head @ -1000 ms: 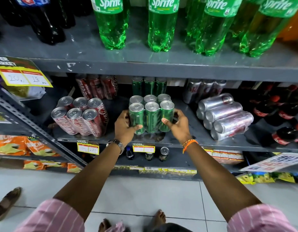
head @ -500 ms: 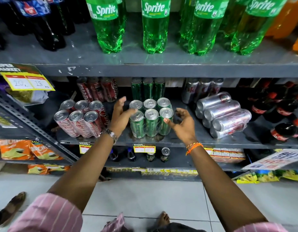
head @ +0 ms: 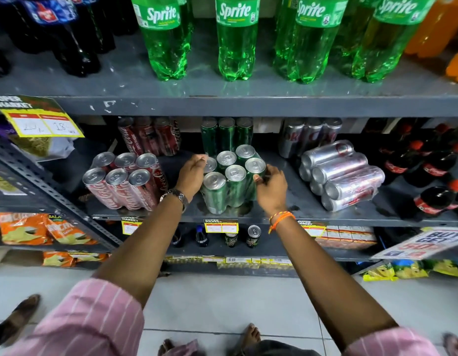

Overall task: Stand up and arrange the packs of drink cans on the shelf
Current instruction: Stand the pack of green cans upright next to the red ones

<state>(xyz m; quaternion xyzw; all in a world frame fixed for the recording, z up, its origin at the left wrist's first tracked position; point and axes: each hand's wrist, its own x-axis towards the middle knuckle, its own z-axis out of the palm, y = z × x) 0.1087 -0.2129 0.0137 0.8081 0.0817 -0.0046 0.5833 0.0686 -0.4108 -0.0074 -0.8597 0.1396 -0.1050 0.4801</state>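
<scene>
Both hands had closed back onto the green pack (head: 231, 177) since half a second earlier, when they hung spread and clear of it, and the pack had twisted so its front corner now pointed toward 7 o'clock. My left hand (head: 193, 173) curled against the pack's far-left cans, fingers bent over a can top at about 10 o'clock of the pack. My right hand (head: 271, 187) cupped the right side at 3 o'clock, thumb pressed to the front can. I judged this two-sided hold was there to turn the pack square, since pushing from one side alone would only slide it.

The green pack stood upright near the front of the middle shelf (head: 287, 210), in line with three green cans at the back at 12 o'clock. That lineup looked like the reason for its spot: each flavour kept to its own column. The red pack (head: 125, 179) stood upright at 9 o'clock, leaning a little, well apart from my left wrist. The silver pack (head: 342, 174) lay on its side at 3 o'clock and, by my reckoning, was next to be stood up. Whether my right fingers reached behind the green pack I could not tell; the cans hid them.
</scene>
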